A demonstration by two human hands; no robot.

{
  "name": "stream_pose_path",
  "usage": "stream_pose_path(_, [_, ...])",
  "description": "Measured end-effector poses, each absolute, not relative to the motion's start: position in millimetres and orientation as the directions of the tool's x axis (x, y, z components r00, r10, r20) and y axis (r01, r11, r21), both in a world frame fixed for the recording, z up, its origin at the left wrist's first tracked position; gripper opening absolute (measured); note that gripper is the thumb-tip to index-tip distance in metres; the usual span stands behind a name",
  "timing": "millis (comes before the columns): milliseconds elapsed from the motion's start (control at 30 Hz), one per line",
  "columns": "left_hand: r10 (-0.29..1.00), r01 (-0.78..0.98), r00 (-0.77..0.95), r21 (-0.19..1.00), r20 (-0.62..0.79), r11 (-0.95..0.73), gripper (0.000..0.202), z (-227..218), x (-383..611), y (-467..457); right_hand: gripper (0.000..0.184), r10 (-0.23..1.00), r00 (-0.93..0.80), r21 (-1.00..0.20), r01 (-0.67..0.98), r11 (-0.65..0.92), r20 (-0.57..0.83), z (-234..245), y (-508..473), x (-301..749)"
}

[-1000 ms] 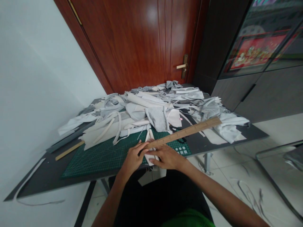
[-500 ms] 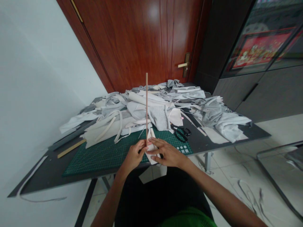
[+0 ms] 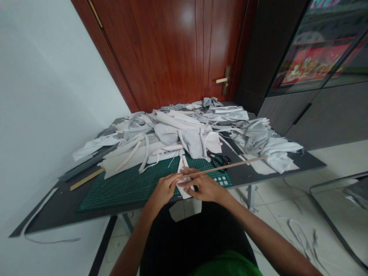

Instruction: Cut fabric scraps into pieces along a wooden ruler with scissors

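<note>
The left hand (image 3: 164, 189) and right hand (image 3: 203, 188) are held close together near the near edge of the green cutting mat (image 3: 123, 191), fingers extended and partly open, neither closed into a fist. Both rest on a folded white fabric strip (image 3: 182, 194). The near end of a thin wooden ruler (image 3: 227, 166) meets the fingertips of both hands; which hand has hold of it cannot be determined. The ruler appears edge-on and runs away to the right, passing above the black-handled scissors (image 3: 220, 161) to the pile's right side. The fabric strip extends from under the hands toward the fabric offcut heap (image 3: 172, 134), which covers the far part of the dark bench (image 3: 250, 172) and overlaps the mat's far edge. A loose wooden strip (image 3: 87, 179) lies near the bench's left edge, well apart from the hands.
</note>
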State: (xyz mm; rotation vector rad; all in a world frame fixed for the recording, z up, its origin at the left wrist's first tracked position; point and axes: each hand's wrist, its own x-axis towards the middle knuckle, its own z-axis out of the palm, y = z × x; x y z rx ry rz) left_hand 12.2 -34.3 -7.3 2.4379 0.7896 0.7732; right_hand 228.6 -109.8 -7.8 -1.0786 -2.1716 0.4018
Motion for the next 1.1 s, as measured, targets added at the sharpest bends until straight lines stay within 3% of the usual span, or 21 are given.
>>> stream_pose_path(200, [0.649, 0.433, 0.676, 0.523, 0.35, -0.734, 0.035, -11.6, 10.2, -39.1, 0.042, 0.784, -0.406, -0.58, 0.527, 0.621, 0.47, -8.6, -111.4, 231.3])
stream_pose_path(667, [0.636, 0.442, 0.682, 0.489, 0.361, -0.752, 0.037, -14.9, 11.8, -33.5, 0.029, 0.775, -0.305, -0.708, 0.317, 0.63, 0.553, -4.6, -113.6, 235.4])
stream_pose_path(933, [0.683, 0.487, 0.68, 0.533, 0.266, -0.692, 0.039, -14.0, 11.8, -33.4, 0.031, 0.879, -0.081, -0.883, -0.045, 0.467, 0.469, -15.6, -90.6, 232.1])
stream_pose_path(1100, [0.715, 0.523, 0.65, 0.53, 0.258, -0.667, 0.04, -17.7, 9.8, -32.5, 0.019, 0.821, 0.085, -0.825, 0.088, 0.559, 0.565, -13.3, -76.3, 216.0])
